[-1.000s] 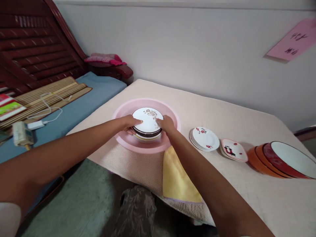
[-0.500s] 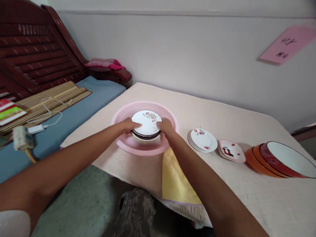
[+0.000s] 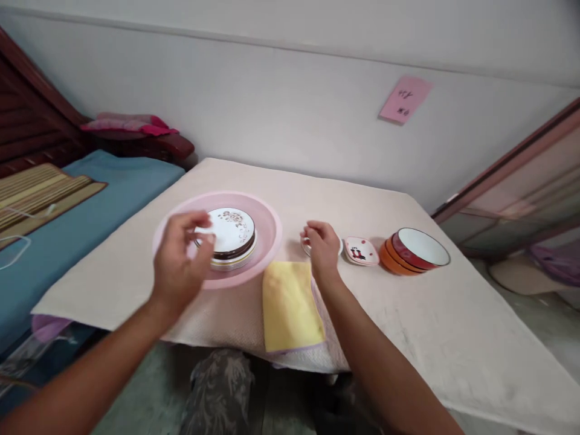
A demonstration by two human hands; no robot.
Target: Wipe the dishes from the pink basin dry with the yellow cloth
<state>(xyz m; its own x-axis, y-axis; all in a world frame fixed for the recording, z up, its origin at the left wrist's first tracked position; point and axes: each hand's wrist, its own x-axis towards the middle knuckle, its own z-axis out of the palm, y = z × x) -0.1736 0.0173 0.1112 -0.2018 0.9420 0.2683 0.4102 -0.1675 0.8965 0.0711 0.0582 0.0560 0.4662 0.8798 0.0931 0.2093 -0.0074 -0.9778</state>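
Note:
A stack of plates (image 3: 229, 229), the top one white with brown flowers and a dark rim, sits in a pink basin (image 3: 267, 232). Beside the stack, over the basin's left side, my left hand (image 3: 181, 260) is open and slightly blurred, its thumb and fingers apart. My right hand (image 3: 321, 248) hovers at a small stack of white plates (image 3: 339, 246) and covers most of it. Its fingers are loosely curled, with nothing visible in them; whether they touch the plates I cannot tell. A yellow cloth (image 3: 292, 308) lies at the table's front edge.
Right of the white plates stand a square pink-rimmed dish (image 3: 361, 251) and stacked red and orange bowls (image 3: 414, 251). The covered table (image 3: 408, 338) meets a wall (image 3: 281, 109) bearing a pink note (image 3: 405, 99). A blue-topped bench (image 3: 131, 169) is at the left.
Both hands have let go of the plate stack, which now rests in the basin. My left hand drew back leftward; my right moved right to the white plates. The view turned right.

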